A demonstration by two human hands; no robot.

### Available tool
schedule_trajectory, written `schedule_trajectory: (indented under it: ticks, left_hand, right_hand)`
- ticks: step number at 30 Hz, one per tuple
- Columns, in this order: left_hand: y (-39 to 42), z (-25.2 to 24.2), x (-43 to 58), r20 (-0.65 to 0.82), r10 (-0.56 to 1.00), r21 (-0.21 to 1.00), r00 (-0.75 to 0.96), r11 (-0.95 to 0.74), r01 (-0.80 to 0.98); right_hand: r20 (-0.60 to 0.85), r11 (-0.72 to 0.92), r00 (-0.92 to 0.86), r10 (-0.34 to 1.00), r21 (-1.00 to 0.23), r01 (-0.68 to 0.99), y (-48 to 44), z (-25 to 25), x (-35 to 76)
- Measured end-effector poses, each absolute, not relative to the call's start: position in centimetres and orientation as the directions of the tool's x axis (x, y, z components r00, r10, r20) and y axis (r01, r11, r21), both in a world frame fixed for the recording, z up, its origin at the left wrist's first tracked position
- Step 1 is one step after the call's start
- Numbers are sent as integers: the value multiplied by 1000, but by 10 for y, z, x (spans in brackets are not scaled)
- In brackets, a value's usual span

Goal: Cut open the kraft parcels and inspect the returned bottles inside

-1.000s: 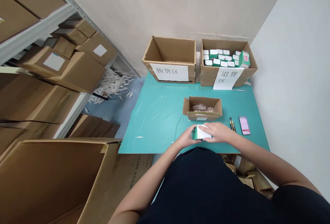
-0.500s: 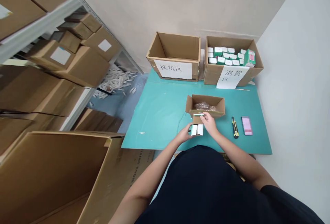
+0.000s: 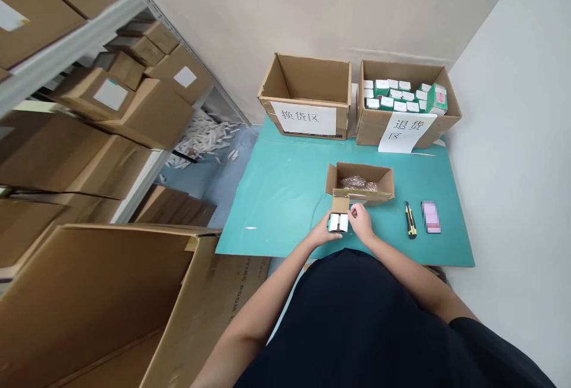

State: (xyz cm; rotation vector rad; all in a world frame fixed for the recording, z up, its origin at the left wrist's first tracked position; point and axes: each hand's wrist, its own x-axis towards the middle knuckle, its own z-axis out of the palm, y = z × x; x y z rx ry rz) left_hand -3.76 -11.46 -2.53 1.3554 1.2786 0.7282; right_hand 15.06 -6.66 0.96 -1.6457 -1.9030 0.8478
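Observation:
My left hand (image 3: 322, 232) grips a small box (image 3: 338, 222) from its left side, above the front part of the table. The box's top flap (image 3: 340, 204) stands raised at the far side, and two white inner flaps face up. Close against the box's right edge is my right hand (image 3: 360, 220), fingers curled and pinched together; what is between them, if anything, is hidden. Just beyond lies an open brown carton (image 3: 377, 196) with clear bubble wrap (image 3: 357, 183) inside.
At the back stand two labelled cartons, the left carton (image 3: 312, 78) and the right carton (image 3: 368, 129), which holds several green-and-white boxes (image 3: 397, 95). A utility knife (image 3: 410, 221) and a phone (image 3: 430, 218) lie at right. Shelving (image 3: 71, 31) and a large open carton (image 3: 191, 304) flank the left.
The top flap's end, earlier pinched by my right hand, is released. My right hand has come down toward me to the box's right edge. The view has shifted slightly.

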Motion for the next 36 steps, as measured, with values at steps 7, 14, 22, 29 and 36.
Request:
schedule_trajectory:
  ticks: [7, 14, 22, 29, 36]
  left_hand:
    - [-114, -7, -28, -234, 972, 884, 35, 198, 423]
    - [-109, 5, -27, -282, 959, 782, -3, 231, 579]
    - [-104, 21, -23, -270, 962, 749, 23, 196, 633]
    - [-106, 8, -33, -261, 963, 883, -70, 267, 386]
    - [-94, -7, -36, -304, 946, 880, -109, 323, 349]
  right_hand:
    - [-154, 456, -574, 804, -459, 762, -84, 28, 156]
    - [-244, 442, -569, 785, -424, 791, -75, 44, 151]
    - [-216, 242, -454, 865, -612, 753, -71, 38, 152]
    - [-131, 492, -561, 817, -348, 798, -82, 41, 172]
    - [-272, 609, -656, 704, -244, 755, -72, 61, 154]
